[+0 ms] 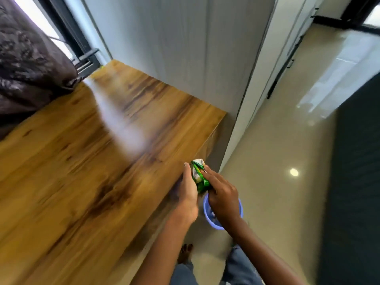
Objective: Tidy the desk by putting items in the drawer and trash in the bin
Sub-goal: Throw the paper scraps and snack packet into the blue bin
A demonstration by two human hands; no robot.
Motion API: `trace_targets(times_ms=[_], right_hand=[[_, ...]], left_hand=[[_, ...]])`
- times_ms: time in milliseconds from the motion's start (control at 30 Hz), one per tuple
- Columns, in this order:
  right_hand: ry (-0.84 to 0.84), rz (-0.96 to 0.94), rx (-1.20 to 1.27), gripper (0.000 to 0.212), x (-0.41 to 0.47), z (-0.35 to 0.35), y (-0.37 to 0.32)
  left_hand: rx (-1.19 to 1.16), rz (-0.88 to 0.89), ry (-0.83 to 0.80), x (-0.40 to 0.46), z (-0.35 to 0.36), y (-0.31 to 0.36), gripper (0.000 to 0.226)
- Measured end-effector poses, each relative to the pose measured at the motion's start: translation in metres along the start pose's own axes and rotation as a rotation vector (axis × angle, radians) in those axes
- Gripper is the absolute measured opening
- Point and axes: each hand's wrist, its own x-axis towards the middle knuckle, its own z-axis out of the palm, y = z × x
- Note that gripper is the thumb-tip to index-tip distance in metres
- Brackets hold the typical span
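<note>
A crumpled green and white wrapper [199, 173] is held between both my hands, just past the right edge of the wooden desk [86, 161]. My left hand [188, 194] grips it from the left, thumb up along its side. My right hand [223, 194] pinches it from the right with curled fingers. Directly below my hands a small blue bin [239, 210] stands on the floor, mostly hidden by my right hand and wrist; some light scraps show inside it. The frame is blurred.
A dark patterned curtain [26, 64] hangs over the desk's far left corner by the window. A grey wall runs along the desk's back edge. Glossy beige floor [277, 161] spreads to the right, with white cabinets [287, 48] behind and a dark surface at far right.
</note>
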Motion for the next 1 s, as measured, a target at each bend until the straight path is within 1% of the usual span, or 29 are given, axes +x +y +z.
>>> trace_targets(times_ms=[67,167,233,300,400,500,567,667,700,800,867,933,1000], right_hand=[[-0.055,0.002,0.067,0.045,0.008,-0.004,0.028],[-0.140,-0.011,0.117,0.055,0.015,-0.010,0.075],[-0.204,-0.005,0.154,0.055,0.019,-0.011,0.107],[-0.258,0.006,0.162,0.054,0.020,-0.012,0.135],[-0.363,0.044,0.151,0.050,0.009,-0.006,0.176],[-0.451,0.190,0.123,0.041,-0.009,0.005,0.213],[-0.479,0.317,0.111,0.031,-0.022,0.017,0.239],[-0.516,0.562,0.085,0.007,-0.039,0.041,0.280],[-0.540,0.636,0.067,0.005,-0.044,0.052,0.295],[-0.625,0.855,0.073,0.008,-0.057,0.083,0.336],[-0.696,0.950,0.117,0.012,-0.064,0.103,0.357],[-0.775,0.970,0.116,0.014,-0.068,0.123,0.372],[-0.854,0.949,0.093,0.019,-0.069,0.142,0.377]], left_hand=[[-0.025,0.009,0.042,0.012,0.019,-0.014,0.054],[-0.068,-0.011,0.107,0.029,0.045,-0.043,0.054],[-0.094,-0.028,0.153,0.042,0.061,-0.064,0.056],[-0.116,-0.092,0.195,0.056,0.072,-0.081,0.056],[-0.141,-0.156,0.256,0.079,0.082,-0.108,0.049],[-0.142,-0.205,0.323,0.099,0.082,-0.135,0.042],[-0.129,-0.256,0.370,0.115,0.076,-0.154,0.042],[-0.054,-0.338,0.408,0.139,0.059,-0.187,0.049],[-0.029,-0.353,0.417,0.149,0.053,-0.200,0.050],[0.035,-0.386,0.418,0.172,0.033,-0.242,0.050],[0.090,-0.412,0.412,0.185,0.021,-0.268,0.049],[0.165,-0.414,0.397,0.195,0.012,-0.289,0.045],[0.220,-0.401,0.377,0.203,0.006,-0.302,0.048]])
